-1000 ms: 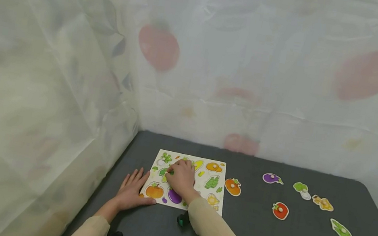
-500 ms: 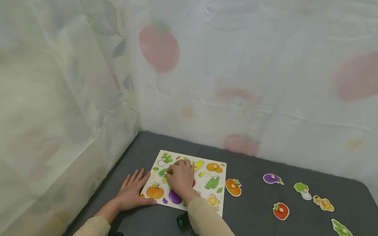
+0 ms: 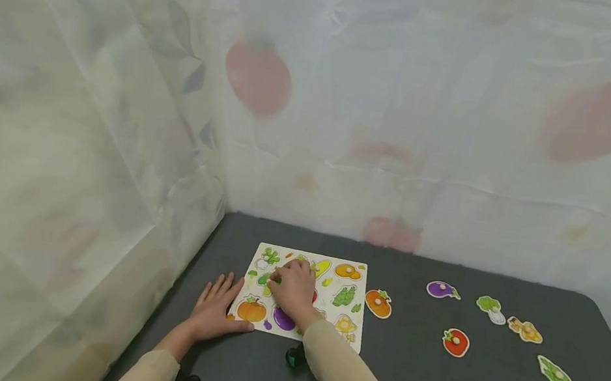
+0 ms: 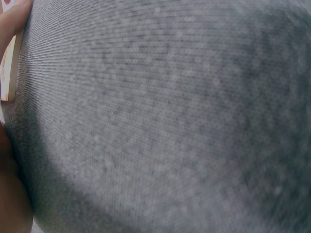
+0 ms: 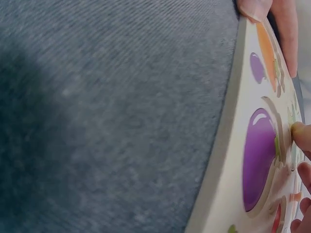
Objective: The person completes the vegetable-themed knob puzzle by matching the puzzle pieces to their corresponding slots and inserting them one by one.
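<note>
A white vegetable peg-puzzle board [image 3: 327,299] lies on the dark table. My left hand [image 3: 212,313] rests flat at its left front corner, fingers spread along the left edge and thumb on the front edge. Bent over the board, my right hand [image 3: 295,289] pinches a green vegetable puzzle piece [image 3: 264,280] between thumb and fingertips, at the left-middle spot. That piece is partly hidden by the fingers. In the right wrist view the thumb [image 5: 301,136] is right at the board's surface, beyond the recessed purple eggplant picture [image 5: 259,160].
Right of the board lie loose knobbed pieces: a pumpkin [image 3: 379,303] close to its edge, an eggplant [image 3: 443,290], a tomato [image 3: 456,343], a leafy green-and-white vegetable [image 3: 491,309], a yellow-brown piece [image 3: 525,330] and a pea pod [image 3: 557,378]. Curtains hang behind and at left.
</note>
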Motion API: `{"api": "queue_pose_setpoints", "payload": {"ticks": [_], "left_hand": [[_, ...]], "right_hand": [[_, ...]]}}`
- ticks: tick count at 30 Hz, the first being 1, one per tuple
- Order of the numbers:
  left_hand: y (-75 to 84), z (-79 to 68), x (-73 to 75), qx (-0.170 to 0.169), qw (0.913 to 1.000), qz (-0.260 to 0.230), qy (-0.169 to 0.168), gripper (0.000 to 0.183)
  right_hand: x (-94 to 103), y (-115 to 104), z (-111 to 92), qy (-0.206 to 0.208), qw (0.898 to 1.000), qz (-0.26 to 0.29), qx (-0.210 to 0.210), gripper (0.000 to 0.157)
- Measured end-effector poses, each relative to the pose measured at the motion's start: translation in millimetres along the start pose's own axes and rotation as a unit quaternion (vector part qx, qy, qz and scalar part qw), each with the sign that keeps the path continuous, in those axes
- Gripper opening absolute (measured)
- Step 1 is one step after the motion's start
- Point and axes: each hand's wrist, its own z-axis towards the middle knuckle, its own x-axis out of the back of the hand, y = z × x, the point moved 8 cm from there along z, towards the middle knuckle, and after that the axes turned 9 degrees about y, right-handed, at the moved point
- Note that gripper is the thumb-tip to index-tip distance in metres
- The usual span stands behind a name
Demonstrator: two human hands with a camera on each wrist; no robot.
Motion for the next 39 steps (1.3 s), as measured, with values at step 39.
{"api": "queue_pose_setpoints", "payload": {"ticks": [39], "left_hand": [[-5.4,3.7,1.2,-0.004,1.0,-0.005,0.001,0.123]], "right_hand": [[150.6,144,-38,0.024,0.996,0.08,-0.003,0.032]]}}
